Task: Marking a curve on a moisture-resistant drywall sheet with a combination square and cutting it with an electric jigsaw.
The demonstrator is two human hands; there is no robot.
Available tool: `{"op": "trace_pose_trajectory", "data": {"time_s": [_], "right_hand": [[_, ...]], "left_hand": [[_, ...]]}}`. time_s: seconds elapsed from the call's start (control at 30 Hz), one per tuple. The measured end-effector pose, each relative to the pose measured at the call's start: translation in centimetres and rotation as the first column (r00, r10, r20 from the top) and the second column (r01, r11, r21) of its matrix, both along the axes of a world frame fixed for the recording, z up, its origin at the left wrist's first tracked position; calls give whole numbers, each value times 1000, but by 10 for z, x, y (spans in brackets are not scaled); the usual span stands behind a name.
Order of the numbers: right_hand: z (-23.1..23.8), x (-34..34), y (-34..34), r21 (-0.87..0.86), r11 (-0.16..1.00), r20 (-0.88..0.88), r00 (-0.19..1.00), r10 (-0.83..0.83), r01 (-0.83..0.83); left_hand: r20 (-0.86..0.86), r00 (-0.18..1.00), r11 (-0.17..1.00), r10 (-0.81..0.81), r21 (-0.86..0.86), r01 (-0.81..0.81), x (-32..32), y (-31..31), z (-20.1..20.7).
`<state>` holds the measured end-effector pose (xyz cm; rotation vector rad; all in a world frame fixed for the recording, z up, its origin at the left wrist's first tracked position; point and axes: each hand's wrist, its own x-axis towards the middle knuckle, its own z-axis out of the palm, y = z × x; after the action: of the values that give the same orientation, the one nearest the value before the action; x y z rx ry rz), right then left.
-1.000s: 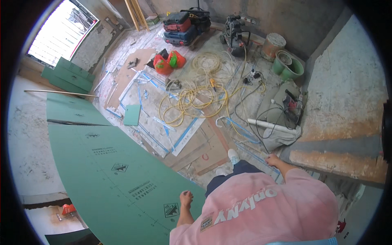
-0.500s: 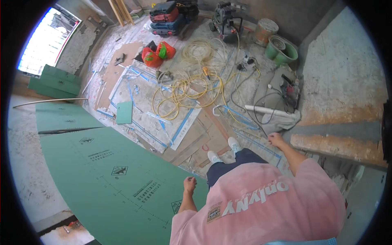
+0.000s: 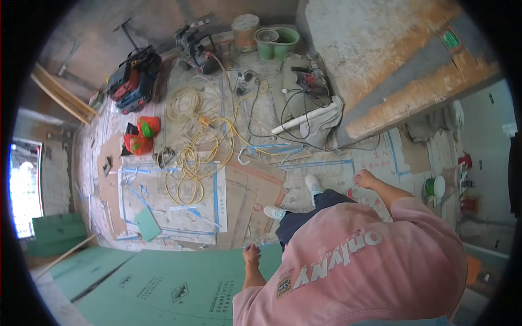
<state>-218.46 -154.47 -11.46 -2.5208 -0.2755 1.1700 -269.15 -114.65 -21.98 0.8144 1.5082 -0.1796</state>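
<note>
Green board [image 3: 163, 285]: large sheet, lower left of view, lying flat; its upper edge runs just below the cardboard. A second stack of green sheets [image 3: 54, 233] lies at the far left, apart from it.

Cardboard [image 3: 244, 201]: flattened sheets taped with blue strips, covering the floor between board and cable.

Wall [image 3: 380, 60]: rough plastered mass at upper right, orange-stained along its lower edge.

Yellow cable [image 3: 198, 146]: loose coils spread over the cardboard and bare floor, black leads tangled beside them.

Tool case [image 3: 133, 79]: black and red, upper left; whether it is shut cannot be told.

Buckets [image 3: 277, 41]: green, nested together at the top edge, interior shown bare; a tan drum [image 3: 244, 30] stands just beside them, lid on.

White pipe [image 3: 304, 117]: lying on a pale sack near the wall's foot.

Red bags [image 3: 141, 136]: two, with green patches, left of the cable; contents not visible.

Small green offcut [image 3: 147, 224]: on the cardboard, near the board's upper edge.

Small white tub [image 3: 435, 186]: green rim, on the floor at right; contents unclear.

Left hand [image 3: 252, 254]: at the board's upper edge, fingers curled down onto it, touching or gripping the edge; which of the two cannot be told.

Right hand [image 3: 365, 178]: hanging free beside the leg above the floor, fingers loosely bent, holding nothing.
</note>
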Motion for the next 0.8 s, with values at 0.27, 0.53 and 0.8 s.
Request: {"op": "trace_pose_trajectory", "data": {"time_s": [0.27,0.53,0.8], "right_hand": [[-50,-21,-147,112,968,-102,971,-214,225],[-68,0,-257,76,740,-374,707,-601,669],[-75,43,-282,202,642,-449,653,-610,739]], "left_hand": [[34,959,943,-281,196,270,118,-6,29],[60,799,695,-598,536,479,246,-85,58],[-43,656,497,-753,617,610,285,-127,81]]}}
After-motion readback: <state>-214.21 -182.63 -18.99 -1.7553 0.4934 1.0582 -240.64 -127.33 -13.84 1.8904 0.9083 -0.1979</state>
